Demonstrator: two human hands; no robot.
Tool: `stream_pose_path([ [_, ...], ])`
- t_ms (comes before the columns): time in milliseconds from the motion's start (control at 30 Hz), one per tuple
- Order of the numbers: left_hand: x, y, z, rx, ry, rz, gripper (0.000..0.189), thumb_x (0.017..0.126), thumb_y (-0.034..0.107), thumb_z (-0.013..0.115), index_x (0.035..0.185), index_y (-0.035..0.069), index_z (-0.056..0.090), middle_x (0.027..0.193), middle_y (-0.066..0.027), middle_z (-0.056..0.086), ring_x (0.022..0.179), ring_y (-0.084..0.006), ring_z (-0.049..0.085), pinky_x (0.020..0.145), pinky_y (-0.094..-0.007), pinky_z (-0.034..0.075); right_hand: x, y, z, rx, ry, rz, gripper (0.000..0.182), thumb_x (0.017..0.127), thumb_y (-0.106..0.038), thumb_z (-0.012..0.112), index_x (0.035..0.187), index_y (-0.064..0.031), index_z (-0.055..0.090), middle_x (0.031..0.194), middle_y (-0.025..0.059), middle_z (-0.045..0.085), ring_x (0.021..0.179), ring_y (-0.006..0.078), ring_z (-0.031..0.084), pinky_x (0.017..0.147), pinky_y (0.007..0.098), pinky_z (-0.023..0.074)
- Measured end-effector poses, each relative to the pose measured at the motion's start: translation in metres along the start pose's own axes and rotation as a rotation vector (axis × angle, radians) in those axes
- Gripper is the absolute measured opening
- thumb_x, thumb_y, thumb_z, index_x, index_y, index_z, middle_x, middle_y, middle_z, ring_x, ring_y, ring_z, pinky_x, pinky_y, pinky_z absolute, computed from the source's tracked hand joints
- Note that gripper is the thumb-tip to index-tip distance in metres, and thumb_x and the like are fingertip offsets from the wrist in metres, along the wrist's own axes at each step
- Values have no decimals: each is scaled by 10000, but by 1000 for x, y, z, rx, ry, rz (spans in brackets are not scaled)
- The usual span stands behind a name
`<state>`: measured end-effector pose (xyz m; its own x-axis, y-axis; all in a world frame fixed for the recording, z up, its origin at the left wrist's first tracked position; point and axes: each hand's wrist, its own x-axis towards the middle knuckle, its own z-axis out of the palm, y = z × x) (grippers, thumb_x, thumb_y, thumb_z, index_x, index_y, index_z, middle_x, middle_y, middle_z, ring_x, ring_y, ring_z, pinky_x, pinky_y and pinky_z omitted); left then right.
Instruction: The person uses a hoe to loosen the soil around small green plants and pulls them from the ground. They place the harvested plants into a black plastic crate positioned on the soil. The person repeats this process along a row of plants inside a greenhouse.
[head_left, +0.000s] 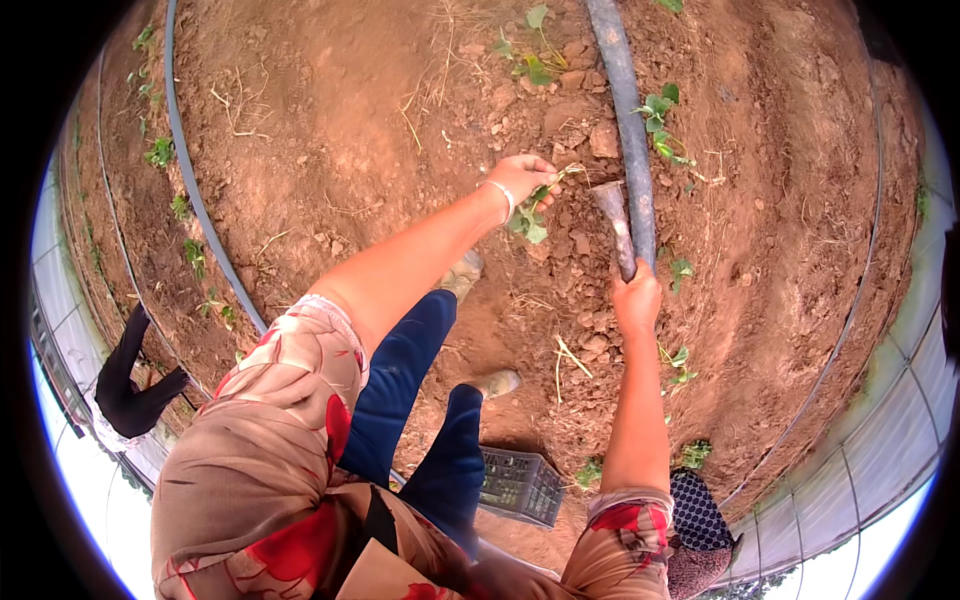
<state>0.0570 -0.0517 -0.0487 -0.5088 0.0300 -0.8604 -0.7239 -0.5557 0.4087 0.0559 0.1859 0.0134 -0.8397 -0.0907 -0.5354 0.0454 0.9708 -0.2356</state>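
Note:
My left hand (529, 180) pinches the stem and root end of a small leafy seedling (529, 223), whose green leaves hang below the fingers over the soil. My right hand (636, 300) is closed around the handle of a small hand hoe (613, 214); its metal head points away from me. The hoe lies close along the left side of a thick grey irrigation hose (634, 142), its head near the loose clods. Whether the hoe touches the hose I cannot tell. Rooted young plants (660, 124) stand just right of the hose.
A black plastic crate (523, 484) sits behind my feet. A second hose (196, 187) runs along the left with plants beside it. Another person (135, 382) is at far left, and patterned clothing (697, 510) shows at lower right. Dry stalks (566, 360) lie on the soil.

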Motion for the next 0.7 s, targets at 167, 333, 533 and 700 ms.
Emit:
stream_pose_path([
  [167, 24, -6, 31, 245, 44, 155, 88, 788, 87, 594, 860, 43, 567, 727, -48, 617, 553, -107, 556, 476, -235, 460, -9, 24, 15, 95, 77, -18, 321, 692, -177, 657, 962, -33, 562, 723, 218, 594, 720, 373, 591, 649, 420, 470],
  [333, 52, -25, 47, 1061, 259, 807, 121, 682, 61, 622, 793, 69, 573, 724, -80, 614, 651, -236, 590, 588, -330, 477, -11, 30, 20, 194, 69, -35, 310, 684, -159, 665, 945, -32, 557, 709, 218, 589, 698, 378, 585, 623, 422, 465],
  [533, 57, -27, 51, 1471, 174, 994, 185, 641, 31, 567, 814, 95, 552, 760, -90, 547, 721, -291, 582, 596, -392, 481, -15, 31, 17, 216, 83, -46, 283, 694, -141, 663, 914, -7, 547, 690, 216, 583, 664, 373, 583, 592, 400, 463],
  [700, 48, -23, 53, 1530, 132, 962, 183, 659, 26, 537, 827, 100, 549, 808, -88, 515, 710, -293, 582, 582, -391, 482, -39, 28, 6, 346, 131, -137, 268, 700, -119, 658, 901, 14, 541, 662, 206, 578, 626, 362, 582, 560, 384, 455],
])
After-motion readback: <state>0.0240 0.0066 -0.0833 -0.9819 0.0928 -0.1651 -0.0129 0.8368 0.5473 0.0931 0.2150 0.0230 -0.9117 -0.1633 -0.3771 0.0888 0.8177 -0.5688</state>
